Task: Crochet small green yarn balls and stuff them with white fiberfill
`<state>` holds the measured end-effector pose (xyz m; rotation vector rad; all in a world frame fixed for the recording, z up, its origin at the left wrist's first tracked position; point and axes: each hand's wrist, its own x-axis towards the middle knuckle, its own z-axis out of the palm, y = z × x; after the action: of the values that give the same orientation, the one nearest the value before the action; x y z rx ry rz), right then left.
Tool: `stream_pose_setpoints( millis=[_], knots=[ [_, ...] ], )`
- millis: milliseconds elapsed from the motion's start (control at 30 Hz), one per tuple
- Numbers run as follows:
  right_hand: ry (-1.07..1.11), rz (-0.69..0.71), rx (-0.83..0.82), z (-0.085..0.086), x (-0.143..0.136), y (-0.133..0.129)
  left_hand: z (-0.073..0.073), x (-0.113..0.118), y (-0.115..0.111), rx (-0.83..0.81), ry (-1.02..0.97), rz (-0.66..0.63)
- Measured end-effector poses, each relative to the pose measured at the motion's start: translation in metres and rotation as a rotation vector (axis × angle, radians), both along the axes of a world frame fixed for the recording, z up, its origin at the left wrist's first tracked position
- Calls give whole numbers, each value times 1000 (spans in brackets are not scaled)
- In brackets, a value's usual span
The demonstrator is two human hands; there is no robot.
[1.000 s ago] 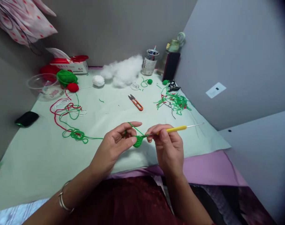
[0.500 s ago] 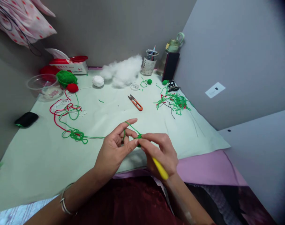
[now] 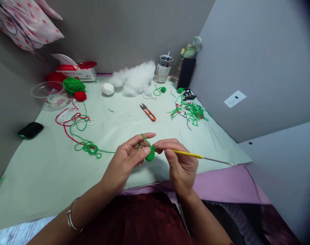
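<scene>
In the head view, your left hand [image 3: 124, 158] pinches the small green piece [image 3: 150, 156] between the thumb and the fingers behind it, at the near middle of the table [image 3: 55, 177]. Its index finger stretches out to the right, and the green strand [image 3: 145, 138] runs over it down to the top of the piece. Your right hand [image 3: 182, 163] pinches the hook [image 3: 188, 154] between thumb and fingers, the forefinger reaching along the shaft towards the piece.

Half a second ago the handle slanted down towards you and your right hand crowded the piece; now the handle lies nearly level, its far end pointing right, and more of the piece shows. The working end sits at the piece's top edge, though you cannot tell here whether it passes through a stitch. The loose green tangle [image 3: 90, 148] on the left has slid a little nearer your left hand, which suggests that the strand is feeding into the work.

The snips [image 3: 148, 112] lie untouched beyond your hands, with the white stuffing [image 3: 137, 80] farther back and the yarn scraps [image 3: 195, 111] to the far right.
</scene>
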<state>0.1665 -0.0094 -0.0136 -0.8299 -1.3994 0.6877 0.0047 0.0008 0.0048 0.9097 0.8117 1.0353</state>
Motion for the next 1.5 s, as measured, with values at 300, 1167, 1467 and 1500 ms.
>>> stream_pose_setpoints(
  millis=[300, 1167, 1467, 1500],
  knots=[
    [214, 107, -139, -5, 3, 2, 4, 0, 3, -141, -92, -69],
    [165, 89, -147, -7, 2, -1, 0, -2, 1, 41, 52, -74],
    [365, 88, -286, 0, 0, 7, -5, -8, 3, 73, 71, -79],
    [372, 99, -290, 0, -1, 8, -6, -8, 3, 72, 60, -65]
  ],
)
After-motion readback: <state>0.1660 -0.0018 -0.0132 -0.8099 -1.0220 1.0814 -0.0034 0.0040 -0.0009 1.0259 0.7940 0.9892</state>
